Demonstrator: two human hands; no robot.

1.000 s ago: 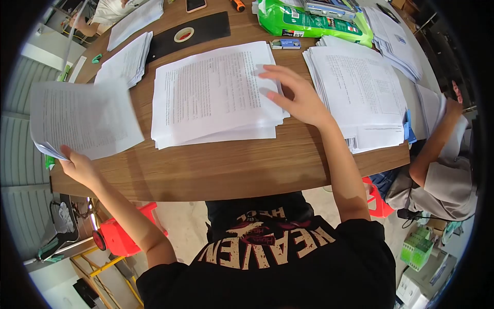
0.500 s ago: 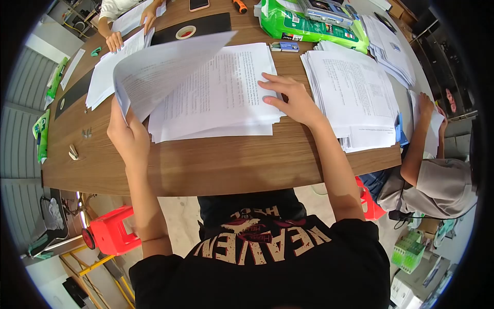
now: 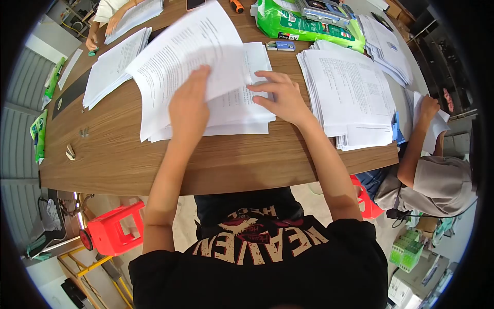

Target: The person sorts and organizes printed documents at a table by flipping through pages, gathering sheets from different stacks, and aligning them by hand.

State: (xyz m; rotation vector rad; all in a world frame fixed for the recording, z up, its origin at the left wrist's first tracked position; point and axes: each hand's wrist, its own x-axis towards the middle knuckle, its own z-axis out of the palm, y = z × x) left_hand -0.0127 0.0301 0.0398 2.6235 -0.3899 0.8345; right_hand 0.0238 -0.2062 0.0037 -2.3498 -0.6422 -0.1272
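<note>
My left hand point(image 3: 189, 109) lies against the face of a printed sheet point(image 3: 177, 56), fingers stretched close together and slightly blurred. The sheet is tilted and raised over a stack of printed pages point(image 3: 236, 127), covering much of it. At the stack's right edge, my right hand point(image 3: 283, 98) is open, its curved fingers apart and the fingertips over the pages. A second, thick paper stack point(image 3: 350, 87) lies to the right of that hand. Another paper pile point(image 3: 110, 69) lies at the left.
A green plastic pack point(image 3: 309, 31) and a small blue box point(image 3: 281, 46) sit at the back. A stapler-like item point(image 3: 70, 152) lies at the left. One person's hand point(image 3: 116, 21) touches papers at the far left; another person's hand point(image 3: 429, 107) holds paper at right.
My left hand has moved right and up from the sheet's left edge onto its face. The curled sheet has opened out, tilted. The far-left person's hands have moved off the near pile.
</note>
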